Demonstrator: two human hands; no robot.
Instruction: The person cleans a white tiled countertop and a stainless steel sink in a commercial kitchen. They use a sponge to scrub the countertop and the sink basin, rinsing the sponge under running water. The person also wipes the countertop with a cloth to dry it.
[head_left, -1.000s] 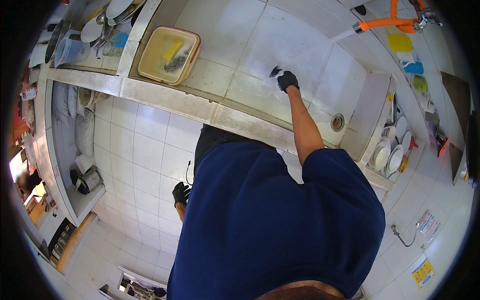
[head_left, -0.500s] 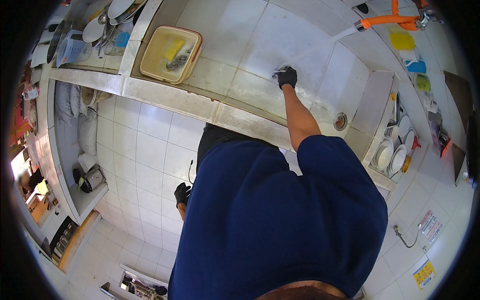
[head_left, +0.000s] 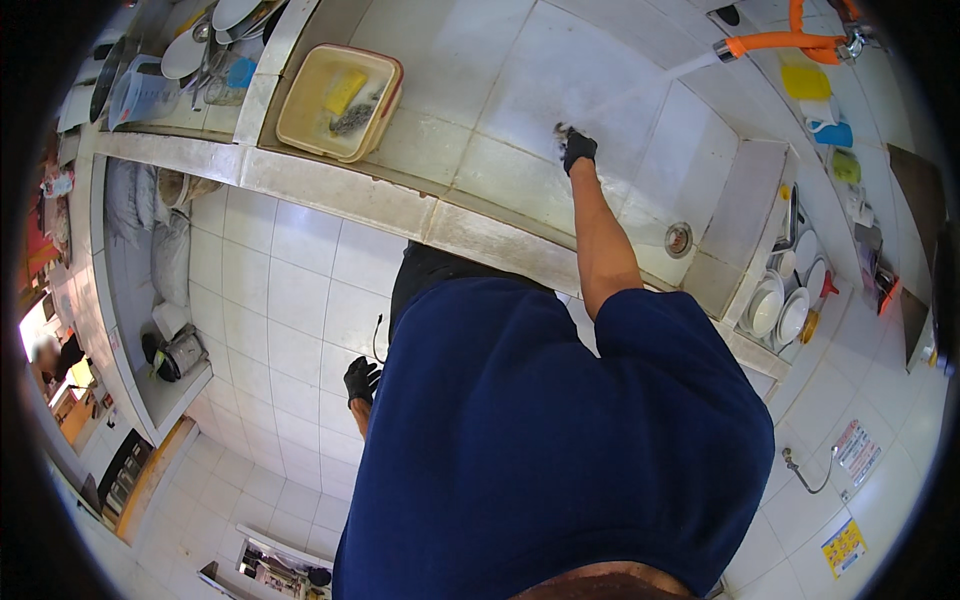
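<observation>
My right hand [head_left: 578, 150], in a black glove, reaches down to the white tiled floor of the basin [head_left: 545, 85]. Its fingers are closed on a small, frayed grey scourer [head_left: 562, 131], blurred at its edges and partly hidden by the hand. From the upper right, a stream of water [head_left: 690, 68] leaves an orange hose [head_left: 775, 43] and falls toward that hand. My left hand [head_left: 361, 380], also in a black glove, hangs beside my body over the tiled floor, holding nothing, its fingers loosely bent and apart.
A cream plastic tub [head_left: 290, 120] holds a yellow sponge [head_left: 344, 91] and a grey scourer [head_left: 353, 118]. The drain [head_left: 679, 239] lies near the basin's right end. White bowls [head_left: 766, 308] stand past it. Dishes and a clear jug [head_left: 140, 97] crowd the left counter.
My right hand has shifted slightly, and more of the scourer shows past its fingers. The view has moved a little. My left hand still hangs at my side.
</observation>
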